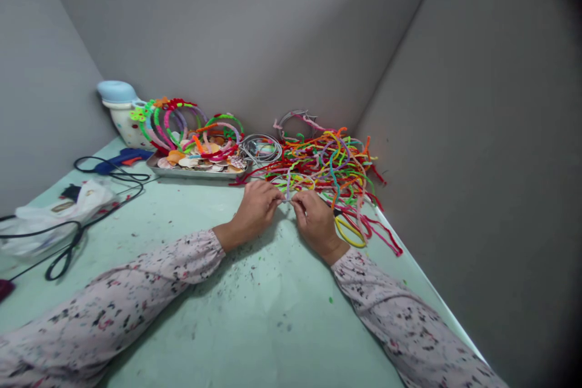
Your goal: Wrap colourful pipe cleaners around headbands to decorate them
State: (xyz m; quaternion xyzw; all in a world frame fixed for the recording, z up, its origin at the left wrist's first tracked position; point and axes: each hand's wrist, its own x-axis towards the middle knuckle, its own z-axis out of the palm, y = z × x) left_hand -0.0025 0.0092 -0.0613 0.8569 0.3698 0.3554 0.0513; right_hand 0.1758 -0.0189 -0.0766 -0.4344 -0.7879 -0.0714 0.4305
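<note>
Above the middle of the table, my left hand (260, 203) and my right hand (316, 218) meet almost fingertip to fingertip. Both are closed in a pinch on a pale lavender pipe cleaner (288, 187), part of which sticks up between them. A thin pale hoop shows just behind the fingers; whether it is held too I cannot tell. Tangled pipe cleaners (318, 160) in many colours lie right behind and beside my right hand. Yellow-handled scissors (350, 233) rest by my right wrist, partly covered by strands.
A metal tray (200, 174) with shells and pipe-cleaner-wrapped headbands (173, 124) stands at the back. Grey hoops (261, 148) lie beside it. A white container with a blue lid (117, 92), black cord (79, 230) and plastic bag (63, 218) are left. Grey walls enclose the table.
</note>
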